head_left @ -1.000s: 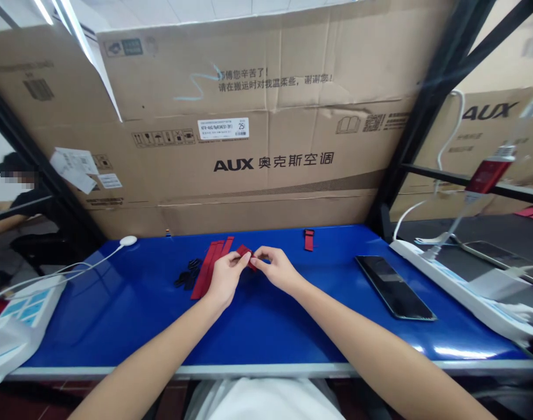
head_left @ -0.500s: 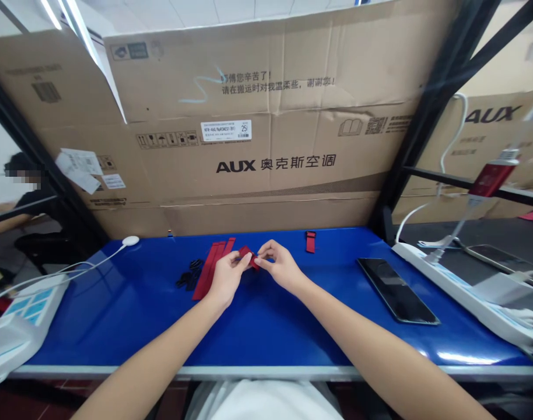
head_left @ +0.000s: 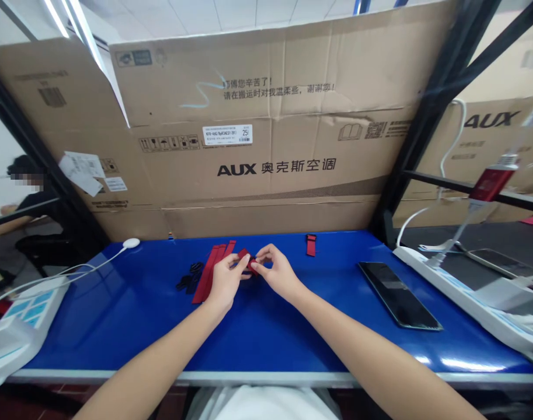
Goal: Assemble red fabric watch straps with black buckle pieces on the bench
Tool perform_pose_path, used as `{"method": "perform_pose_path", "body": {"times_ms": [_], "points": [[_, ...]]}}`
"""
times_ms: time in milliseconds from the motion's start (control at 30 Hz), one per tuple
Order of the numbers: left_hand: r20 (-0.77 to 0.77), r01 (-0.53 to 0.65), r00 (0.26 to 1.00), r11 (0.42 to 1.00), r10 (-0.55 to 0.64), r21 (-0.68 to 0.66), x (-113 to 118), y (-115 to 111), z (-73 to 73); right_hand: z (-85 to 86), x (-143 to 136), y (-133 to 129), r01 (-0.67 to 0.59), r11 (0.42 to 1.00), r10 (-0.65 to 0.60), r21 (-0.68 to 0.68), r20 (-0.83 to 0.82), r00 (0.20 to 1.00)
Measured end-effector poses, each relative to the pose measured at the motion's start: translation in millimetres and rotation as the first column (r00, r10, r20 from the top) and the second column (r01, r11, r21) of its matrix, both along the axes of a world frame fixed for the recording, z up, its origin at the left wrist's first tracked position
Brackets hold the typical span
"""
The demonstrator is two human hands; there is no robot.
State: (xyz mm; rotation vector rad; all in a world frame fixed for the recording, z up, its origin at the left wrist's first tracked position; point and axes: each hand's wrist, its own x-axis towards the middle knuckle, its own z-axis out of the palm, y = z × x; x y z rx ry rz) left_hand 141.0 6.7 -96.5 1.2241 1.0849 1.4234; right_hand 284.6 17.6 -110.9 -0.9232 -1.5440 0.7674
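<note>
Currently, the left hand (head_left: 225,281) and the right hand (head_left: 278,272) both had a pinching grip on a small red strap (head_left: 243,253), right of the red strips (head_left: 205,273), which might slip if either pinch loosened.

Between my left hand (head_left: 226,277) and my right hand (head_left: 277,271) I have a piece of red strap (head_left: 244,253), pinched by thumb and fingertips on both sides. One red corner pokes up just above my left thumb, and more red shows lower down between my thumbs, sloping to the right. A small dark part (head_left: 253,258) sits against it near my right fingertips; my fingers cover too much for me to tell whether it is threaded on.
</note>
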Motion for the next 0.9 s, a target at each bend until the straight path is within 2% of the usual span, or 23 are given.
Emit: {"method": "perform_pose_path", "body": {"times_ms": [133, 267, 467, 533, 633, 733, 900], "points": [[-0.047, -0.067, 0.997, 0.997, 0.068, 0.023, -2, 0, 1.3, -3.1, -3, -3, 0.086, 0.981, -0.116, 0.175, 0.168, 0.979], [-0.025, -0.037, 0.999, 0.999, 0.037, 0.011, -1, 0, -0.4, -4.8, -7, -4, 0.075, 0.979, -0.115, 0.189, 0.207, 0.972], [0.064, 0.01, 0.998, 1.0, -0.009, -0.013, -5, 7, -0.9, -6.6, -7, -3, 0.107, 0.967, -0.179, 0.232, 0.312, 0.933], [0.023, 0.035, 0.999, 0.998, -0.037, 0.052, -10, 9, 3.0, -5.3, -3, -3, 0.087, 0.965, -0.174, 0.249, 0.352, 0.92], [-0.15, 0.143, 0.981, 0.981, -0.123, 0.133, -19, 10, 10.2, -0.9, 5, -5, 0.021, 0.964, -0.132, 0.266, 0.405, 0.905], [-0.229, 0.227, 0.953, 0.968, -0.199, 0.105, -24, 9, 13.9, 5.1, 12, -7, -0.056, 0.955, -0.079, 0.291, 0.433, 0.898], [-0.205, 0.245, 0.95, 0.969, -0.234, 0.028, -24, 8, 13.7, 12.7, 18, -10, -0.115, 0.939, -0.045, 0.324, 0.448, 0.893]]}}
